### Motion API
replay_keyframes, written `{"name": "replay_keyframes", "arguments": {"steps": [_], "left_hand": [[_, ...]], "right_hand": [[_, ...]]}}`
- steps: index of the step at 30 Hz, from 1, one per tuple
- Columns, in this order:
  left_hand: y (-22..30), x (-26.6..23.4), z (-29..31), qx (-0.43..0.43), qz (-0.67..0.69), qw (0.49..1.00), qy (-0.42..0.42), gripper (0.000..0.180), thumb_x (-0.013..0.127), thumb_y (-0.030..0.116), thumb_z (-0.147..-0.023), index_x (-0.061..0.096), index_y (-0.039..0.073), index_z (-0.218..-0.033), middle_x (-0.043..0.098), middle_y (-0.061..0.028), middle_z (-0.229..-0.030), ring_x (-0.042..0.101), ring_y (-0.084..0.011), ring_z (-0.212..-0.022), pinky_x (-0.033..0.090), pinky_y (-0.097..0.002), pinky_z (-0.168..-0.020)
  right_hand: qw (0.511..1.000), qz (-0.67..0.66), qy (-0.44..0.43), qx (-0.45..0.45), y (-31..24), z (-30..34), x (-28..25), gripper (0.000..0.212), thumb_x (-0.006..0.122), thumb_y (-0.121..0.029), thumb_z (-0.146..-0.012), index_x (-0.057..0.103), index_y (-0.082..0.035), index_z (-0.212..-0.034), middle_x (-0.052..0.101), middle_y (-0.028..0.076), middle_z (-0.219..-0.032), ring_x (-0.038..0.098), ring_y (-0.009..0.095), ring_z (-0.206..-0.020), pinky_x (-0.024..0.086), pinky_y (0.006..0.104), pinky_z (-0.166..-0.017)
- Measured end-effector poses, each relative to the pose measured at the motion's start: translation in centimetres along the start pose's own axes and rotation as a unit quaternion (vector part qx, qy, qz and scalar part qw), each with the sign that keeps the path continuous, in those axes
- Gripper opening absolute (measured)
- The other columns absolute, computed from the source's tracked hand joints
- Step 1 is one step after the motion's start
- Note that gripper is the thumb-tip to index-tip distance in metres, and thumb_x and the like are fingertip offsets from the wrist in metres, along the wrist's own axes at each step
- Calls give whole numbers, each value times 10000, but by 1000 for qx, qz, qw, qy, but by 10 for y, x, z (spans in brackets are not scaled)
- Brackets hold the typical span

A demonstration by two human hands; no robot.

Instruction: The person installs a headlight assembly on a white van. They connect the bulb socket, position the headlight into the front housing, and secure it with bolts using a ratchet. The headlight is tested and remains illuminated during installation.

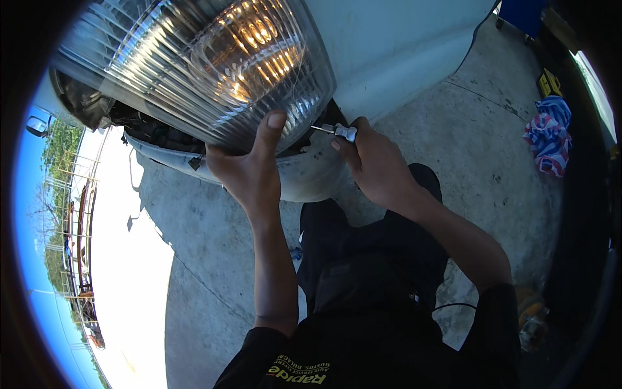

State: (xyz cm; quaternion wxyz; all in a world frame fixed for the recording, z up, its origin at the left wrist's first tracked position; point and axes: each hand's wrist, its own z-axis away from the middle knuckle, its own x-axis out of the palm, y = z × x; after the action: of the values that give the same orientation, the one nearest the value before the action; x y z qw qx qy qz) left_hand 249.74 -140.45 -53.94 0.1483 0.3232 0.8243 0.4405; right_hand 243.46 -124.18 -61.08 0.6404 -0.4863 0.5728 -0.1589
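A large clear ribbed headlight with an amber-lit section stands at the front corner of a white vehicle. My left hand grips its lower edge, thumb pressed up against the lens and the other fingers mostly hidden behind the edge. In my right hand is a screwdriver with a short, shiny handle. Its thin metal shaft points left into the dark gap between the headlight and the body panel. Whether the tip touches anything there I cannot tell. Below the headlight runs the pale bumper.
A smooth white body panel rises right of the headlight. Dark parts show in the opening at left. On the concrete floor at far right lie a striped cloth bundle and a yellow box. My knees are just below the bumper.
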Motion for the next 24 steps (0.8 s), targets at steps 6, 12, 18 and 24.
{"name": "replay_keyframes", "arguments": {"steps": [6, 12, 18, 24], "left_hand": [[1, 0, -1, 8, 3, 1000, 0, 540, 959, 202, -808, 678, -98, -1159, 750, -137, -1056, 729, -199, -957, 567, -329, -926], [1, 1, -1, 9, 14, 1000, 5, 533, 959, 196, -810, 680, -95, -1158, 752, -136, -1052, 733, -198, -954, 569, -325, -921], [3, 0, 3, 1, 1, 1000, 8, 556, 960, 185, -805, 668, -99, -1183, 743, -138, -1073, 722, -202, -992, 560, -334, -942], [1, -4, 6, -27, -27, 999, -8, 728, 940, 334, -826, 607, -134, -1274, 706, -161, -1168, 688, -228, -1054, 545, -347, -977]], "right_hand": [[908, -359, -129, 173, 5, -9, -8, 456, 534, -403, -1137, 553, 44, -1054, 641, 138, -722, 689, 266, -646, 506, 427, -607], [1000, -7, -8, -3, 4, 0, -1, 527, 502, -499, -1134, 580, 12, -1029, 653, 86, -795, 683, 198, -679, 531, 384, -622], [926, -342, -103, 127, 11, -5, 0, 502, 496, -454, -1145, 562, 21, -997, 624, 93, -773, 679, 237, -678, 536, 404, -621], [997, -72, -12, -14, -4, 14, -2, 544, 492, -533, -1129, 579, -16, -983, 639, 66, -743, 696, 206, -679, 554, 337, -627]]}}
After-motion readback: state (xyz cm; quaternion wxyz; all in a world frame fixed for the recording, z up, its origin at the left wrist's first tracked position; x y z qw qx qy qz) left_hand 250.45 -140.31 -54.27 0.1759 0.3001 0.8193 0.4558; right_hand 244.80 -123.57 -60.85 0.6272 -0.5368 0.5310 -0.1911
